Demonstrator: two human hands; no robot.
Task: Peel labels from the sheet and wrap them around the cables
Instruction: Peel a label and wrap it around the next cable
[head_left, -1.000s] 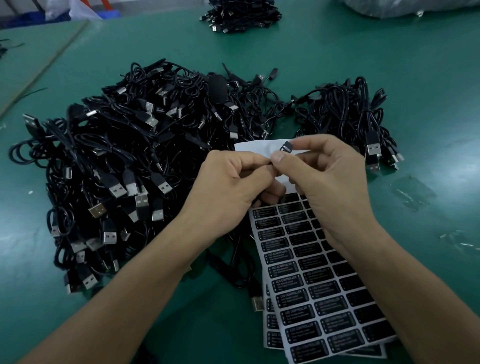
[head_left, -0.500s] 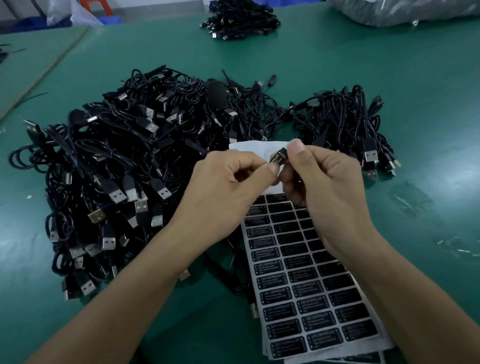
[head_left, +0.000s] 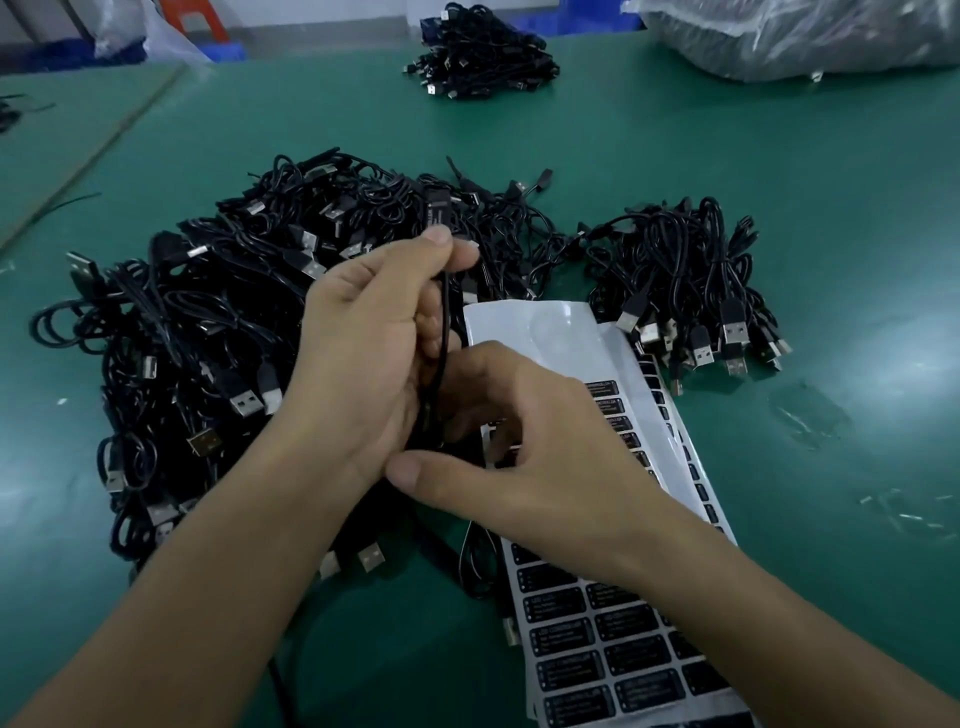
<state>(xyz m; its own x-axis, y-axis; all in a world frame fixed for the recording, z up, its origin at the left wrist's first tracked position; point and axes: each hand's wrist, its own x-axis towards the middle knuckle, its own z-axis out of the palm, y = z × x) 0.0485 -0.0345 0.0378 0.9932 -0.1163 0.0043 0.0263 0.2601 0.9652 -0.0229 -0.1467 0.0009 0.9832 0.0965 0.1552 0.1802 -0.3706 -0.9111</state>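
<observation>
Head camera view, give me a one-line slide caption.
Left hand pinches a black cable, right hand curled at its lower part above the label sheet, cable pile behind.

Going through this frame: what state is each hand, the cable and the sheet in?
held cable: upright, runs down between both hands.
left hand: grips held cable near its top.
right hand: fingers curled by the cable's lower part; grip hidden.
label sheet: flat on table, top rows peeled bare.
large cable pile: tangled heap.

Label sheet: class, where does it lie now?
Head view: the label sheet lies lower right on the table, beside the cable pile, partly under the right hand.
</observation>
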